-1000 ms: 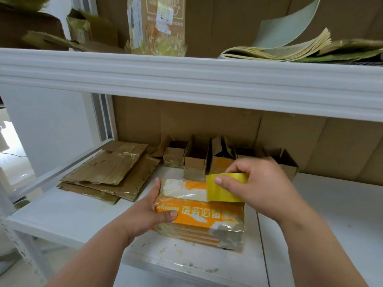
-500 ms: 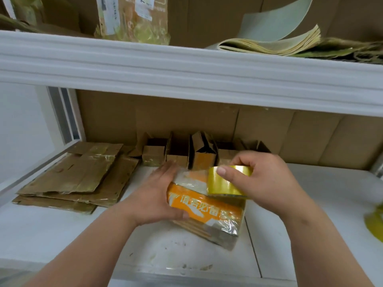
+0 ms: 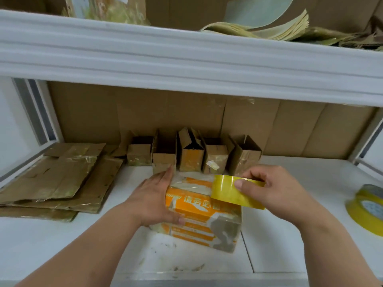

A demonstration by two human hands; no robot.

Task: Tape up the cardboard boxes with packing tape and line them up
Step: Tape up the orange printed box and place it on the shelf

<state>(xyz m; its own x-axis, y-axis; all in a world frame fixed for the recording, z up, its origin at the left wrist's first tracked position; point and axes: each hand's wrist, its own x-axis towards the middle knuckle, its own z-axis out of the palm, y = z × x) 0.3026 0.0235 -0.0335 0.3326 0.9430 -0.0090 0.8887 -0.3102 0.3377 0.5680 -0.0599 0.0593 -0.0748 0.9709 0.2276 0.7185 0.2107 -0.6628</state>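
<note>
An orange and white printed cardboard box lies on the white shelf in front of me. My left hand grips its left end, fingers along the far side and thumb on the near face. My right hand pinches a roll of yellow packing tape over the box's right top. Several small open brown boxes stand in a row against the cardboard back wall.
Flattened cardboard sheets are piled at the left. A second yellow tape roll lies at the right edge. The upper shelf's white beam hangs low overhead, with papers and cardboard on it.
The view has shifted right, showing the second tape roll fully. My right hand has carried the tape rightward across the box top. My left hand has slid along the box's left end.
</note>
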